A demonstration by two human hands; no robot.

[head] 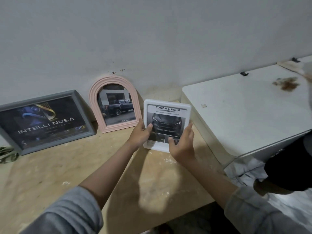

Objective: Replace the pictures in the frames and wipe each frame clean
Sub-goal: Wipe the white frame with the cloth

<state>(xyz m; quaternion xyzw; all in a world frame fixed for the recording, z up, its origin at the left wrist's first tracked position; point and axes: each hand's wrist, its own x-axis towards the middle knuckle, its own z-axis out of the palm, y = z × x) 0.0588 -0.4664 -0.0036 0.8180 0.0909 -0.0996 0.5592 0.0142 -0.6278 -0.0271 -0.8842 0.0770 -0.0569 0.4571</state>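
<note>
Head view: a white frame (167, 105) with rounded corners is held upright in both hands above the wooden worktop (50, 174), near its back edge and just right of centre. The picture inside shows a dark car front under the heading "TOUGH & AGILE". The left hand (141, 134) has its grip closed on the frame's left edge, thumb lying on the front glass. The right hand (183, 144) grasps the lower right corner, thumb on the front, fingers along the right edge. Just left of it a pink arched frame (113, 103) with a pickup truck picture leans against the wall (152, 39). Further left a grey frame (44, 122) reading "INTELLI NUSA" also leans on the wall. A white cabinet (244, 107) with a brown stain stands to the right. Grey sleeves cover both forearms
</note>
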